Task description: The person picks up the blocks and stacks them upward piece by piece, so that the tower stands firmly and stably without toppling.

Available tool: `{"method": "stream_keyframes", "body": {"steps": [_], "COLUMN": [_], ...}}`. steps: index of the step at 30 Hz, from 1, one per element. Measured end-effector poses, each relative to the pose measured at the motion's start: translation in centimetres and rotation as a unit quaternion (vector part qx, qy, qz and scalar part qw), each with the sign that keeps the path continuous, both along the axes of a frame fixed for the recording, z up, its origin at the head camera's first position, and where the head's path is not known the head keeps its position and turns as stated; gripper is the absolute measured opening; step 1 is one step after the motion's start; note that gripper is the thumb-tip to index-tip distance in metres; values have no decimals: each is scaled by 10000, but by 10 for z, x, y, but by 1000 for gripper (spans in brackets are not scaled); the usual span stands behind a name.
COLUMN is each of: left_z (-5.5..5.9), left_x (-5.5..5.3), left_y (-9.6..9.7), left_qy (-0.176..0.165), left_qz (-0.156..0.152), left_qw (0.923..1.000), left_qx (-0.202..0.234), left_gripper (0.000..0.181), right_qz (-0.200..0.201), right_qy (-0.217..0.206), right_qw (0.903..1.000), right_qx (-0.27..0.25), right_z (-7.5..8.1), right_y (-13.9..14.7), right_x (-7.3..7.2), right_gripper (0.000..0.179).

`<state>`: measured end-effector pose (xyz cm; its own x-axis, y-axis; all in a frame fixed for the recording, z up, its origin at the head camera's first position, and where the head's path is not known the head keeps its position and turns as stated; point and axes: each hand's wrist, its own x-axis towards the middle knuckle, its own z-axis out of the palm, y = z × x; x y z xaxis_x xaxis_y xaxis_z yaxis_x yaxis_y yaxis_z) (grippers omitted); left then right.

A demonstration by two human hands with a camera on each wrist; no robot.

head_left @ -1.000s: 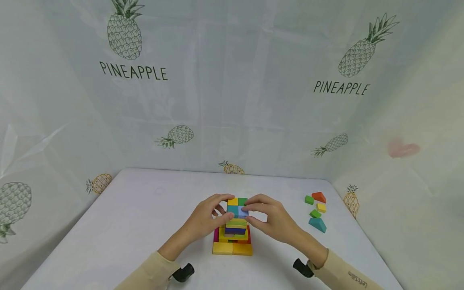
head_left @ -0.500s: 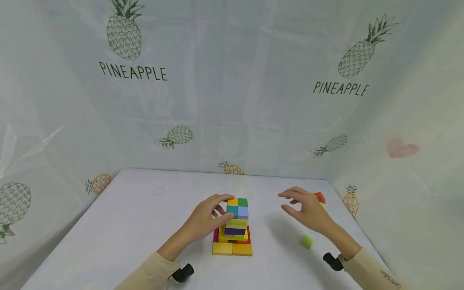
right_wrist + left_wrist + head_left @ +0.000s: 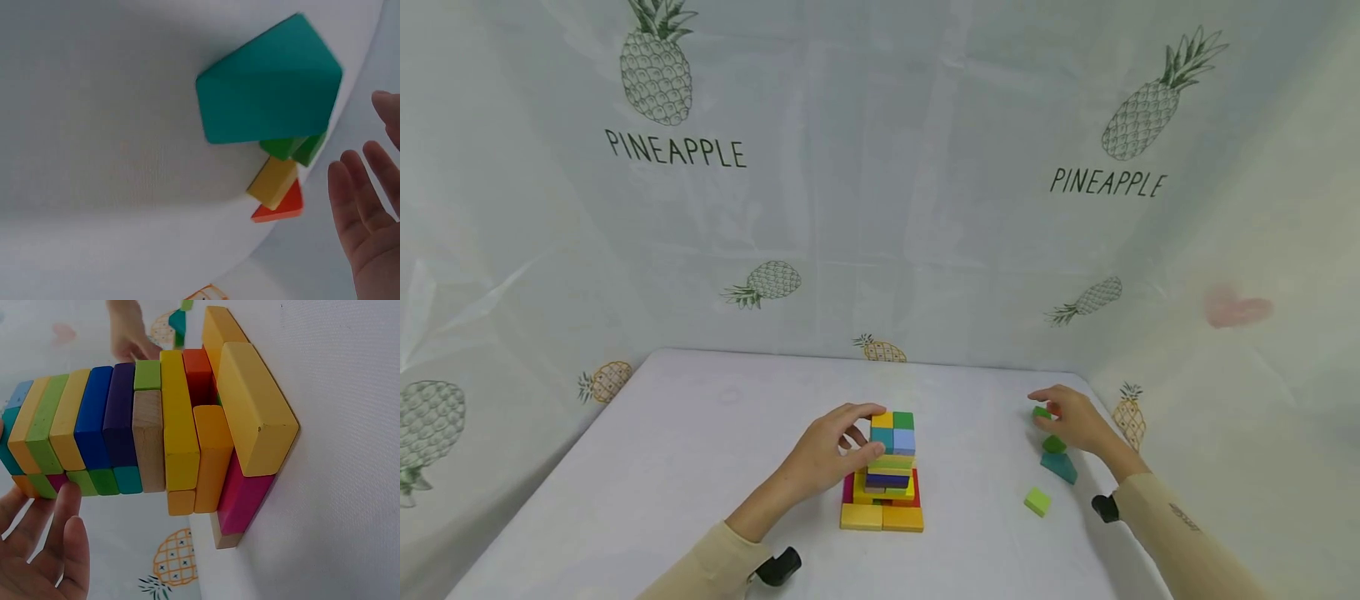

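A tower of colored building blocks [image 3: 887,481] stands upright at the table's middle, wider at its base. Yellow, green, teal and light blue blocks [image 3: 904,442] top it. My left hand [image 3: 827,450] cups the tower's upper left side, thumb at the front and fingers round the side; in the left wrist view, fingertips [image 3: 72,494] meet the small side blocks. To the right, my right hand [image 3: 1075,421] hovers over loose blocks, fingers spread and holding nothing. Under or beside it lie a green block [image 3: 1041,412], a green triangular block [image 3: 1054,444] and a teal block [image 3: 1058,467].
A light green block [image 3: 1037,502] lies alone nearer me on the white table [image 3: 722,483]. In the right wrist view, a yellow block [image 3: 274,182] and a red triangular block [image 3: 281,206] sit beyond the teal one. A pineapple-print curtain [image 3: 880,208] hangs behind the table.
My right hand has left the tower top and moved right to the loose blocks. A light green block has appeared on the table. My left hand has stayed at the tower.
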<state>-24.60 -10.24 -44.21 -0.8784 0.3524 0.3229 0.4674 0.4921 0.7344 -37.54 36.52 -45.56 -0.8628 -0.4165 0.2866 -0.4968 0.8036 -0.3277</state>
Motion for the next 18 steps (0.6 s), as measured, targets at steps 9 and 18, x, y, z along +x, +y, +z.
{"method": "stream_keyframes", "body": {"steps": [9,18], "left_z": [1,2], "left_x": [1,2], "left_y": [0,0], "left_qy": [-48,-87], "left_qz": [-37,8], "left_qw": [10000,10000], "left_qx": [16,31], "left_gripper": [57,55], "right_qz": [-517,-709], "right_qy": [-900,-1318], "right_qw": [9940,9885], "right_qx": [338,227], "right_z": [-12,-14], "right_y": [10,5], "right_x": [-19,-19], "right_gripper": [42,35]}}
